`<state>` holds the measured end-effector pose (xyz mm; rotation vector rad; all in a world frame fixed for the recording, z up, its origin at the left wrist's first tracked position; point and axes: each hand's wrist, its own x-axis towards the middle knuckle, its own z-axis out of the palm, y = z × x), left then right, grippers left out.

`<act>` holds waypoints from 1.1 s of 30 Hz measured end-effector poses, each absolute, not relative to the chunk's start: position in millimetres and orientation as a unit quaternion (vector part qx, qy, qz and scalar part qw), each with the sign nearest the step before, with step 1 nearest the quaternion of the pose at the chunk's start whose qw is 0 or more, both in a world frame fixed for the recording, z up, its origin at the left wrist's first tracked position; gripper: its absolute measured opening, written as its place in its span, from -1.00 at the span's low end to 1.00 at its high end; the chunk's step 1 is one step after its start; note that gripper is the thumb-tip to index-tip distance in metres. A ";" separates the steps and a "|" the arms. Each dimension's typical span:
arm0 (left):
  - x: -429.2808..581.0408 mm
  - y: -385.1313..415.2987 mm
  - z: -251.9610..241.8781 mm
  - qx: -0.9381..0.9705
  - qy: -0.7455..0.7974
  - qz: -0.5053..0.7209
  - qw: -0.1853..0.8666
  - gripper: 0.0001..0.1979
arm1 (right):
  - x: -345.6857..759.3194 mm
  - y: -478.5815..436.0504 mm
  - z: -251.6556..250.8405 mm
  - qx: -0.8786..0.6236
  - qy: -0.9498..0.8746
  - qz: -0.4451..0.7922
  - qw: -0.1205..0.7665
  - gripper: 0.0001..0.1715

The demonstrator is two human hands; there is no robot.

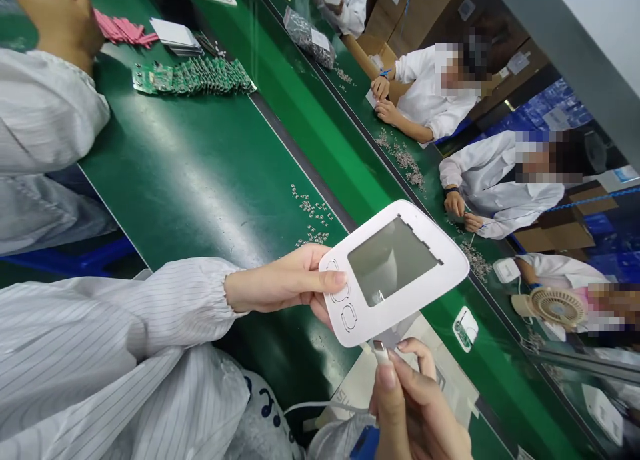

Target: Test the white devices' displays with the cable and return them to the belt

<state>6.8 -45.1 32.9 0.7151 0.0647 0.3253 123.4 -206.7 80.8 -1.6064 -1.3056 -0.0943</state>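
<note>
My left hand (285, 283) grips a white plastic front cover (393, 270) with a grey display window and button outlines, thumb pressed on its left edge, holding it tilted above the green bench. Just below the cover's lower edge, my right hand (415, 407) pinches a small metal-tipped plug (380, 349) between thumb and fingers, its tip almost touching the cover. A white cable (310, 407) trails left from under that hand.
A row of green circuit boards (195, 77) and pink strips (120, 28) lie at the far left, by a neighbour's hand (55, 17). Small loose parts (313, 217) are scattered beside the conveyor belt (320, 120). Several white-coated workers sit across it; white devices (465, 327) lie near them.
</note>
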 end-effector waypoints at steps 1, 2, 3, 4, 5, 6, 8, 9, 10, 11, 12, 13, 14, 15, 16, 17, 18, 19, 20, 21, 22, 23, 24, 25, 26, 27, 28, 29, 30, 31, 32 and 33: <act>6.8 -44.9 33.0 0.350 0.029 0.157 0.923 -0.71 | 123.8 -207.0 80.9 -0.668 -0.543 -0.039 0.508 -0.71; 6.9 -44.8 33.1 0.351 0.027 0.156 0.923 -0.71 | 124.3 -207.4 80.9 -0.669 -0.543 -0.037 0.506 -0.70; 7.0 -44.8 33.2 0.353 0.027 0.154 0.922 -0.70 | 124.8 -208.0 80.9 -0.669 -0.544 -0.035 0.506 -0.68; 7.1 -44.8 33.4 0.355 0.028 0.154 0.922 -0.70 | 125.3 -208.7 80.9 -0.669 -0.546 -0.032 0.504 -0.67; 7.1 -44.9 33.5 0.356 0.029 0.155 0.921 -0.68 | 125.7 -209.4 80.8 -0.671 -0.547 -0.028 0.500 -0.66; 7.1 -44.9 33.7 0.359 0.032 0.157 0.920 -0.67 | 126.1 -210.1 80.7 -0.673 -0.548 -0.028 0.495 -0.65; 6.9 -44.9 34.2 0.365 0.040 0.163 0.916 -0.62 | 126.4 -211.0 80.6 -0.677 -0.551 -0.032 0.487 -0.65; 6.7 -44.8 34.5 0.370 0.044 0.167 0.913 -0.60 | 126.3 -211.0 80.6 -0.678 -0.553 -0.034 0.483 -0.66; 6.5 -44.7 34.7 0.374 0.047 0.171 0.910 -0.60 | 126.2 -210.8 80.6 -0.679 -0.554 -0.036 0.480 -0.67; 6.2 -44.5 34.8 0.379 0.048 0.174 0.908 -0.60 | 125.9 -210.4 80.7 -0.678 -0.557 -0.040 0.478 -0.68; 6.0 -44.3 34.8 0.382 0.046 0.177 0.906 -0.60 | 125.6 -209.7 80.9 -0.677 -0.560 -0.045 0.475 -0.69; 5.9 -44.1 34.6 0.385 0.045 0.179 0.904 -0.60 | 125.3 -209.0 81.1 -0.677 -0.563 -0.049 0.472 -0.70; 5.8 -43.9 34.2 0.388 0.043 0.179 0.903 -0.61 | 124.9 -208.4 81.3 -0.676 -0.566 -0.053 0.469 -0.70; 5.9 -43.9 33.6 0.390 0.041 0.178 0.903 -0.61 | 124.6 -207.9 81.3 -0.676 -0.568 -0.055 0.467 -0.71; 5.9 -43.9 33.0 0.391 0.039 0.177 0.902 -0.61 | 124.3 -207.7 81.3 -0.676 -0.568 -0.055 0.466 -0.73; 5.8 -44.0 32.4 0.394 0.037 0.179 0.901 -0.62 | 124.0 -207.8 81.0 -0.679 -0.565 -0.054 0.467 -0.76; 5.7 -44.1 32.0 0.397 0.037 0.182 0.899 -0.62 | 123.9 -208.2 80.5 -0.684 -0.558 -0.052 0.468 -0.79; 5.3 -44.3 31.8 0.401 0.039 0.186 0.896 -0.63 | 123.9 -208.9 80.0 -0.690 -0.549 -0.048 0.468 -0.83; 4.8 -44.6 31.9 0.406 0.044 0.191 0.893 -0.63 | 124.0 -209.9 79.3 -0.697 -0.542 -0.044 0.467 -0.87; 4.1 -44.9 32.4 0.413 0.050 0.195 0.888 -0.63 | 124.3 -211.0 78.8 -0.704 -0.537 -0.037 0.464 -0.90; 3.4 -45.3 33.2 0.421 0.057 0.199 0.883 -0.63 | 124.6 -212.3 78.4 -0.709 -0.535 -0.031 0.459 -0.92; 2.7 -46.0 34.4 0.428 0.061 0.200 0.879 -0.65 | 124.9 -213.8 78.2 -0.713 -0.534 -0.024 0.453 -0.93; 2.2 -47.0 35.7 0.433 0.061 0.201 0.877 -0.67 | 125.1 -215.4 78.4 -0.717 -0.535 -0.019 0.447 -0.93; 2.0 -48.5 37.1 0.434 0.056 0.203 0.876 -0.70 | 125.4 -217.1 78.8 -0.721 -0.536 -0.017 0.440 -0.93; 2.0 -50.8 38.2 0.430 0.047 0.207 0.878 -0.74 | 125.7 -219.0 79.3 -0.725 -0.536 -0.017 0.432 -0.93; 2.5 -54.2 39.0 0.424 0.037 0.211 0.880 -0.79 | 126.3 -221.0 80.0 -0.729 -0.537 -0.015 0.425 -0.93; 3.3 -58.7 39.2 0.418 0.030 0.216 0.882 -0.83 | 127.1 -223.1 80.6 -0.733 -0.536 -0.013 0.419 -0.93; 4.3 -64.5 38.8 0.412 0.029 0.226 0.882 -0.86 | 128.5 -225.2 81.2 -0.737 -0.535 -0.010 0.413 -0.93; 5.5 -71.6 37.7 0.409 0.039 0.241 0.879 -0.88 | 130.6 -227.2 81.6 -0.740 -0.535 -0.006 0.408 -0.92; 6.9 -79.6 36.2 0.402 0.056 0.261 0.876 -0.90 | 133.5 -228.9 81.8 -0.743 -0.535 -0.002 0.403 -0.91; 8.1 -88.0 34.2 0.392 0.078 0.281 0.873 -0.91 | 137.1 -230.3 81.9 -0.746 -0.536 0.004 0.395 -0.89; 9.3 -96.5 32.0 0.379 0.103 0.300 0.869 -0.91 | 141.3 -231.4 81.9 -0.751 -0.540 0.016 0.380 -0.86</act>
